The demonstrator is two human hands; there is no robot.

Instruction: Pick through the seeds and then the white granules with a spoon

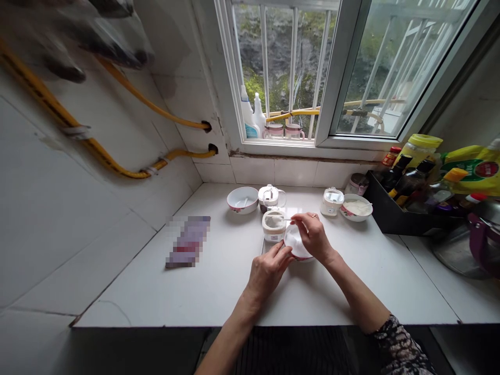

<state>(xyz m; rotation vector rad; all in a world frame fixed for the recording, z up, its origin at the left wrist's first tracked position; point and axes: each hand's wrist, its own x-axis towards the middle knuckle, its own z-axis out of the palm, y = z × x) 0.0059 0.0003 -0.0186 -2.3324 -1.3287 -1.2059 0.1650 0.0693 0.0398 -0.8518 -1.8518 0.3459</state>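
My left hand [266, 275] grips the near left rim of a small bowl [295, 242] with white contents that look like powder or grains. In my right hand [313, 238], pinched between thumb and fingers, is a thin white spoon [284, 219]. The spoon points left, over the mouth of a small white-rimmed clear jar [272, 233]; its tip is too small to make out. This jar stands just left of the bowl, with its top open. Right behind it is a similar jar [268, 197] with dark contents and a clear lid raised to the side.
A white bowl [242, 202] with a spoon inside stands at the back left. Toward the right are a lidded jar [332, 203] and a bowl of white contents [356, 209]. A black box [385, 213] holds several bottles beside a metal pot [455, 255]. A blurred flat item [189, 240] lies left.
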